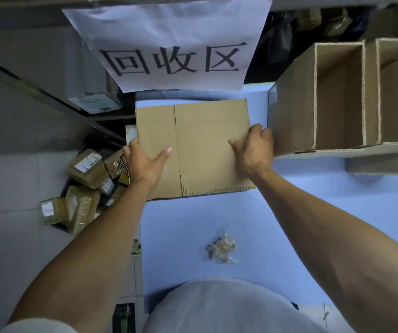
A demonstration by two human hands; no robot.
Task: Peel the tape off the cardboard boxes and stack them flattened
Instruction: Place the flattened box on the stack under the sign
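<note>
On the pale blue table (pixel 313 212), toward its far edge, lies a flattened cardboard box (pixel 205 140), brown, creases showing, beneath a white paper sign (pixel 169 44) with three large black characters; the left hand (pixel 142 164) grips the box's left edge, thumb laid across the top face and fingers curled beneath out of sight; the right hand (pixel 255 147) grips the right edge likewise, thumb on top, fingers wrapped over the side; whether the box rests fully on the table or is slightly lifted cannot be told. Nearer the person, well apart from the box, sits a crumpled wad of clear tape (pixel 222 248) on the bare table. To the right stand two open cardboard boxes (pixel 337 97), side by side and touching, interiors visible in part and showing nothing inside. Left of the table, lower down, a dark crate (pixel 60 225) holds a heap of small taped parcels (pixel 85 179) with white labels, piled above its rim; further back on a shelf rests a white carton (pixel 92 99); its contents cannot be seen.
</note>
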